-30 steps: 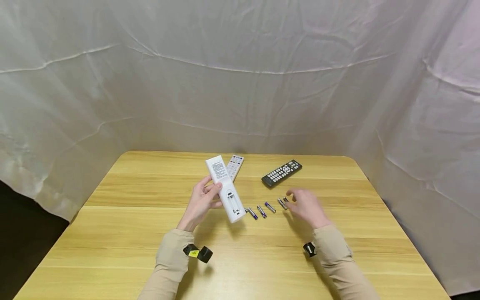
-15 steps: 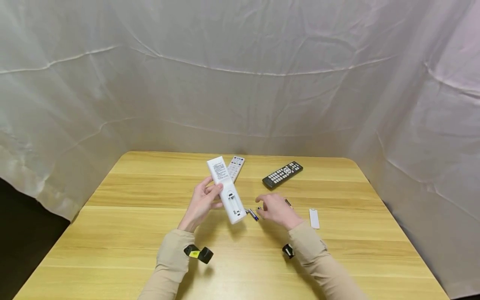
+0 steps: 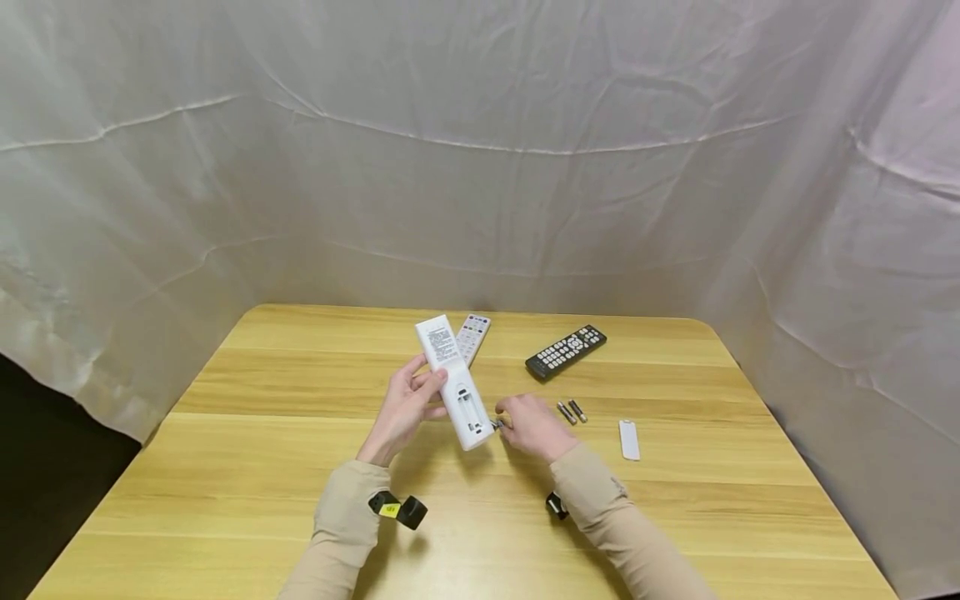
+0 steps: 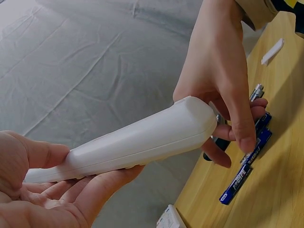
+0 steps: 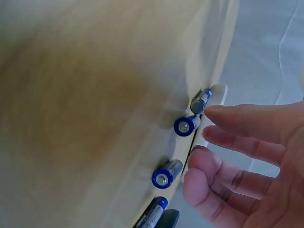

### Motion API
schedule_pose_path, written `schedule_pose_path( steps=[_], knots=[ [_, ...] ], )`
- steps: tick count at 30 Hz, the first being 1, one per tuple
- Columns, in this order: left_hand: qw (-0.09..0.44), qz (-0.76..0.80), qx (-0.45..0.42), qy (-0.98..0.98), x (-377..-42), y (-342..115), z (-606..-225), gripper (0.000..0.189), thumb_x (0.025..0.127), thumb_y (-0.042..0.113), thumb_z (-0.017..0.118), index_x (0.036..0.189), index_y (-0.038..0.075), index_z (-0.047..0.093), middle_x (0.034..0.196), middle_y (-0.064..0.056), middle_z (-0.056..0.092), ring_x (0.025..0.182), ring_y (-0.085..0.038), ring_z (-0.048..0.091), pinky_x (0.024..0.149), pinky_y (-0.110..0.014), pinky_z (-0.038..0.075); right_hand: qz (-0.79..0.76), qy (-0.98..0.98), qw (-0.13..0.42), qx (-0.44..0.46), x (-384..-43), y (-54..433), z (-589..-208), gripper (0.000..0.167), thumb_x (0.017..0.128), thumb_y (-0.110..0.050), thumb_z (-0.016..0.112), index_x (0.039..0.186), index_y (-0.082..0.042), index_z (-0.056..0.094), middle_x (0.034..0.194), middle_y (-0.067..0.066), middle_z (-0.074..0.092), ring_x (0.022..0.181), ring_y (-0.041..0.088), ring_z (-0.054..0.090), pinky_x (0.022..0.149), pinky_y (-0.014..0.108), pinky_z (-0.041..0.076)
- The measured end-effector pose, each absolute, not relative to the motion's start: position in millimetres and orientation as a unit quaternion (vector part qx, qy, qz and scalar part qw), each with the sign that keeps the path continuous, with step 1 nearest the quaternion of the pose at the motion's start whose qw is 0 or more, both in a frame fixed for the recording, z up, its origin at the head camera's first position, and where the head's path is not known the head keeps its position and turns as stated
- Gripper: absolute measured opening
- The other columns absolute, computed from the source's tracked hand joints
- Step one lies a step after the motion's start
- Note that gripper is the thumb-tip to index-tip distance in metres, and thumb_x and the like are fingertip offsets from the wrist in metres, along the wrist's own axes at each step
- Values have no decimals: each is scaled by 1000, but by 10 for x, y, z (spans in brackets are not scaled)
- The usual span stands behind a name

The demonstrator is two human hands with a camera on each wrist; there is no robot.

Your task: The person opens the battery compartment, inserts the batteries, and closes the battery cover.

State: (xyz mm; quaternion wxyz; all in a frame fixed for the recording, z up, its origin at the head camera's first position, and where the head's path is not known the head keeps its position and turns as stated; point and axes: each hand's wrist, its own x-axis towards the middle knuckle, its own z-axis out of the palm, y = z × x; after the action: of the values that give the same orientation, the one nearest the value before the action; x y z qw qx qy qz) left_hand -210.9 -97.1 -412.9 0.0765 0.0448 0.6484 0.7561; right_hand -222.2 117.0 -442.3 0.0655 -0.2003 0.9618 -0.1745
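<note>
My left hand (image 3: pixel 399 410) holds a white remote control (image 3: pixel 448 373), its back turned up. Its battery compartment (image 3: pixel 470 410) is uncovered, with no battery in it. Just right of the remote's lower end, my right hand (image 3: pixel 532 425) reaches down over a row of blue-and-silver batteries, hiding most of them in the head view. In the right wrist view its thumb and fingers are spread apart, the thumb tip right at one battery (image 5: pixel 201 100) and another battery (image 5: pixel 186 125) close beside it. Several batteries, such as this blue one (image 4: pixel 236 184), lie on the table below that hand.
Two darker batteries (image 3: pixel 572 412) lie right of my right hand, and a small white battery cover (image 3: pixel 628 440) farther right. A black remote (image 3: pixel 566 352) and a second white remote (image 3: pixel 472 337) lie toward the back of the wooden table (image 3: pixel 712 517).
My right hand has moved left along the battery row toward the held remote, uncovering the two right-hand batteries and the white cover. The left hand and its remote have barely moved.
</note>
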Motion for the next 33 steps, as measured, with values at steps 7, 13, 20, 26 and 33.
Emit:
schedule_pose_path(
  steps=[7, 13, 20, 26, 33],
  knots=[
    [79, 756, 49, 648, -2115, -968, -4128, 48, 106, 6, 45, 152, 1, 35, 135, -36, 57, 93, -18, 74, 81, -35, 66, -182, 958, 66, -212, -2222, 1144, -4449, 27, 84, 0, 73, 110, 3, 70, 110, 23, 73, 94, 35, 70, 85, 46, 63],
    [78, 756, 48, 649, -2105, -968, -4117, 48, 106, 6, 45, 152, 1, 35, 135, -36, 58, 93, -18, 74, 80, -35, 66, -173, 958, 49, -224, -2223, 1140, -4478, 16, 81, 3, 72, 97, 1, 72, 94, 18, 75, 81, 30, 69, 76, 43, 63],
    [78, 754, 44, 651, -2103, -976, -4114, 48, 106, 7, 45, 152, 1, 35, 135, -36, 57, 95, -20, 73, 81, -36, 66, -160, 960, 35, -228, -2215, 1129, -4487, 8, 81, 6, 70, 86, 0, 70, 82, 14, 73, 71, 26, 65, 68, 39, 62],
    [78, 754, 48, 650, -2100, -976, -4103, 48, 106, 6, 45, 153, 1, 35, 136, -37, 56, 96, -21, 74, 82, -37, 65, -167, 957, 27, -234, -2205, 1126, -4485, 10, 80, 9, 69, 86, 1, 69, 82, 15, 72, 70, 27, 66, 67, 40, 62],
    [76, 754, 47, 650, -2102, -974, -4108, 48, 106, 6, 44, 152, 0, 35, 135, -37, 57, 93, -19, 73, 81, -36, 66, -180, 953, 24, -241, -2199, 1143, -4484, 11, 80, 9, 67, 87, 0, 68, 80, 14, 72, 68, 24, 64, 63, 36, 61]
  ],
)
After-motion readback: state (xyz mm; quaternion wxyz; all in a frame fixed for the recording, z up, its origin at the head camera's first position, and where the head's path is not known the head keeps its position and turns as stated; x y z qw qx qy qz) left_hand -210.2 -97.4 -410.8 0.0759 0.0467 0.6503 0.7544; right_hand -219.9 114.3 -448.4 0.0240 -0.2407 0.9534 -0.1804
